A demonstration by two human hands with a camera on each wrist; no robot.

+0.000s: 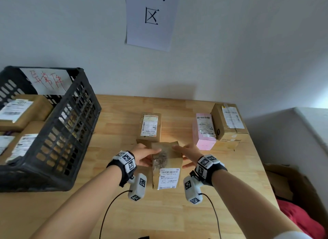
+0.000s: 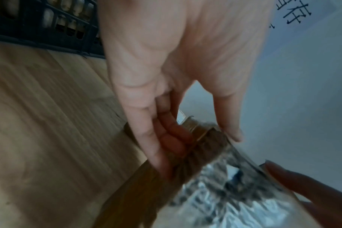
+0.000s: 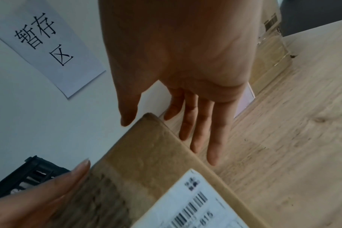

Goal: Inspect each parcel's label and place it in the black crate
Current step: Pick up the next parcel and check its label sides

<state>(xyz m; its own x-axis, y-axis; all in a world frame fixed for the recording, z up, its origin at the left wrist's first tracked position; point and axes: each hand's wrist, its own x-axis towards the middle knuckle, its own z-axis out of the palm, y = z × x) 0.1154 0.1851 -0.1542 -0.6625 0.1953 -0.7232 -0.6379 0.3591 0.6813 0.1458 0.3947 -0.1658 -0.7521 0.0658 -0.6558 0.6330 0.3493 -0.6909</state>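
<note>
A brown cardboard parcel with a white barcode label on its near end is at the table's middle. My left hand grips its left side, thumb on top and fingers curled against the side wall. My right hand lies along its right side with straight fingers and its thumb over the far corner; it does not clasp the parcel. The black crate stands at the left with several labelled parcels inside.
Behind the held parcel lies a small brown box. A pink box and a larger brown box stand at the back right. A paper sign hangs on the wall. A cardboard carton and red cloth are off the table's right edge.
</note>
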